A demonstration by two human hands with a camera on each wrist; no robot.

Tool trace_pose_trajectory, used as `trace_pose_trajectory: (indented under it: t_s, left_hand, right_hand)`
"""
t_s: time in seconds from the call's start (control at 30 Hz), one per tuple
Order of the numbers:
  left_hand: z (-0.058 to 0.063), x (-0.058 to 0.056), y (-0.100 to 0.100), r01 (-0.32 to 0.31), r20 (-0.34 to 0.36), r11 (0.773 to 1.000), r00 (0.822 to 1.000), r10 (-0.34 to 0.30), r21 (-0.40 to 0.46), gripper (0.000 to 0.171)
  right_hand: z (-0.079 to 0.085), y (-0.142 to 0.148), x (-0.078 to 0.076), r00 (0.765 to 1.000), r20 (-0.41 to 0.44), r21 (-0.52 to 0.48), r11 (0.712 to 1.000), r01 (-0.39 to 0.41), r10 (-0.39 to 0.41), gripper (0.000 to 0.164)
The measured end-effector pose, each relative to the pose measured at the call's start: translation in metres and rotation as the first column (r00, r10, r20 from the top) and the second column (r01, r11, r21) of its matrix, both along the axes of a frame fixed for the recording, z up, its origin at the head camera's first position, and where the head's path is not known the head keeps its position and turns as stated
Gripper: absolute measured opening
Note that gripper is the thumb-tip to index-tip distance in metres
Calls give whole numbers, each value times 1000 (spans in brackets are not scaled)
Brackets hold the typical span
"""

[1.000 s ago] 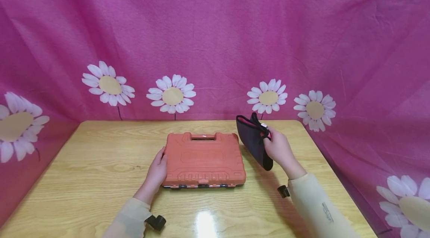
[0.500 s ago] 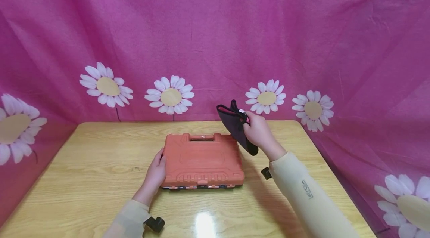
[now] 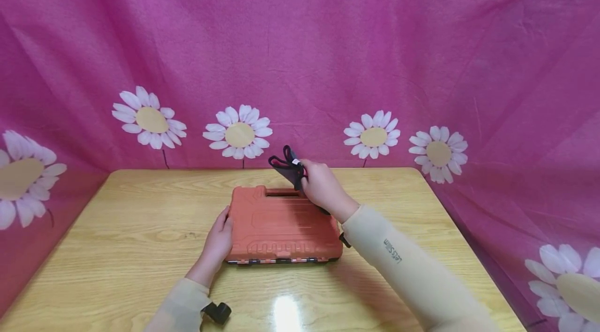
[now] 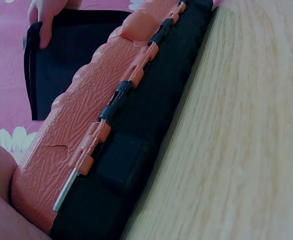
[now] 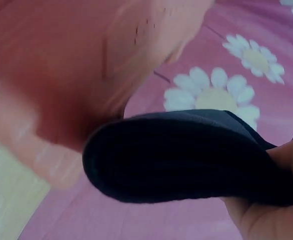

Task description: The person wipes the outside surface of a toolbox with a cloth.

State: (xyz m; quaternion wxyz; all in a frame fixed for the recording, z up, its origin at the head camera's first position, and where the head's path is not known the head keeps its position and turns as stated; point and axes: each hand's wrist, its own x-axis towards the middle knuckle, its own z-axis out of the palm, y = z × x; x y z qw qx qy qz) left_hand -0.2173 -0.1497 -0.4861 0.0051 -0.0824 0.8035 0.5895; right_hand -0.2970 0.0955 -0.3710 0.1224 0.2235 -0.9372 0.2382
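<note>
An orange tool case (image 3: pixel 276 230) with a dark base lies on the table, its handle facing the far side. At its left end, my left hand (image 3: pixel 217 235) rests against the side; in the left wrist view, that hand (image 4: pixel 4 200) touches the case's near corner. My right hand (image 3: pixel 323 186) pinches a folded dark fabric pouch-like thing (image 3: pixel 288 168) with black trim and a small white tag. It hangs above the case's far right part and hides some of the handle. Close up in the right wrist view, the fabric thing (image 5: pixel 181 160) shows a rounded end.
The wooden table (image 3: pixel 145 228) extends to both sides of the case. Behind it hangs a magenta curtain (image 3: pixel 304 61) printed with white daisies.
My right hand has carried the dark fabric thing leftward, from the right of the case to above it. The left hand and the case have stayed in place.
</note>
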Motion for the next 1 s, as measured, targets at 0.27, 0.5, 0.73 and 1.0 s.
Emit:
trace_pose_trajectory:
  t_s: [0.27, 0.5, 0.73, 1.0]
  left_hand:
    - [0, 2, 0, -5, 8, 1000, 1000, 5, 1, 54]
    - [0, 2, -1, -11, -7, 1000, 1000, 11, -13, 53]
    - [-1, 2, 0, -3, -16, 1000, 1000, 3, 5, 53]
    - [1, 2, 1, -6, -21, 1000, 1000, 6, -15, 53]
  right_hand:
    - [-14, -37, 4, 995, 79, 101, 993, -64, 57, 28]
    - [-17, -61, 7, 988, 91, 185, 973, -139, 124, 22]
    - [-20, -80, 7, 985, 126, 293, 945, -149, 116, 27]
    - [-24, -95, 6, 966, 215, 360, 907, -218, 146, 46]
